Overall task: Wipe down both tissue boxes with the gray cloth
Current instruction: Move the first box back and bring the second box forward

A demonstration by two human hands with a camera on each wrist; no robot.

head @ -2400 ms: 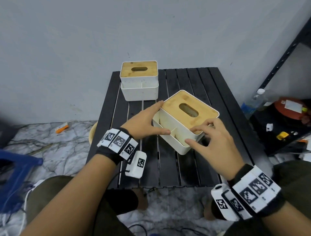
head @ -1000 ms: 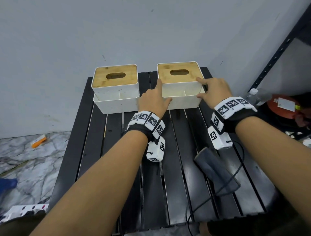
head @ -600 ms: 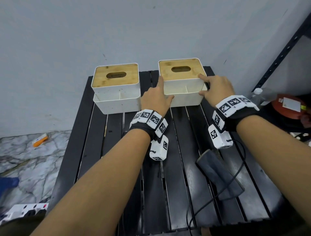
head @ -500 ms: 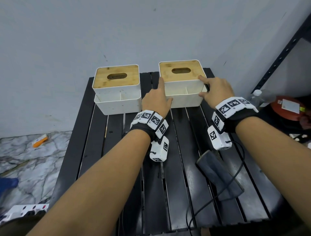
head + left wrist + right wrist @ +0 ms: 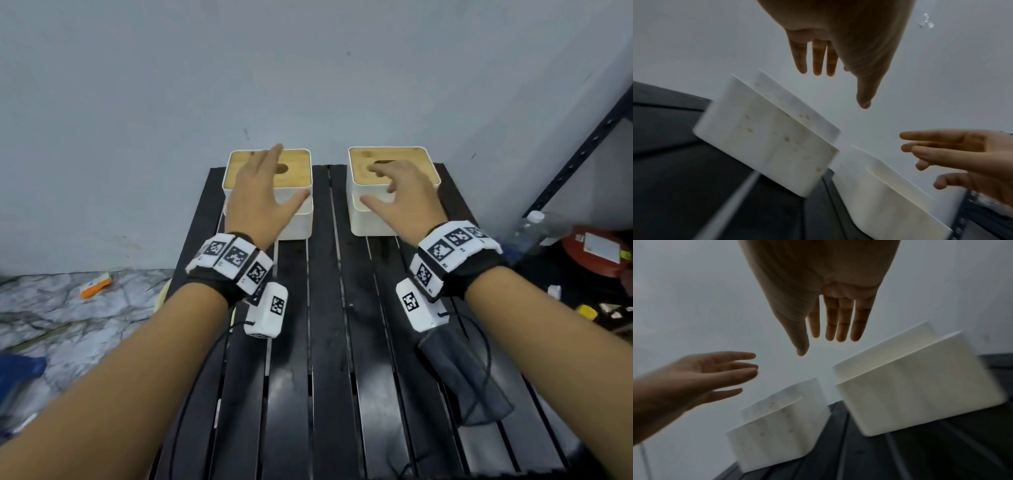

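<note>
Two white tissue boxes with bamboo lids stand side by side at the table's far edge: the left box [image 5: 296, 222] [image 5: 766, 134] [image 5: 781, 426] and the right box [image 5: 364, 219] [image 5: 890, 203] [image 5: 920, 386]. My left hand [image 5: 267, 192] [image 5: 855, 73] hovers over the left box with fingers spread and holds nothing. Over the right box floats my right hand [image 5: 400, 192] [image 5: 813, 331], fingers straight and empty. Neither hand touches a box in the wrist views. The gray cloth [image 5: 459, 377] lies crumpled on the table's near right, under my right forearm.
The black slatted table [image 5: 325, 377] stands against a pale wall. A black shelf frame [image 5: 582, 154], a plastic bottle [image 5: 534, 229] and a red object [image 5: 596, 253] are at the right. The marble floor at the left holds an orange item [image 5: 96, 284].
Both hands have let go of the right box's sides. My left hand has moved left over the left box. The right hand has risen above the right box's lid.
</note>
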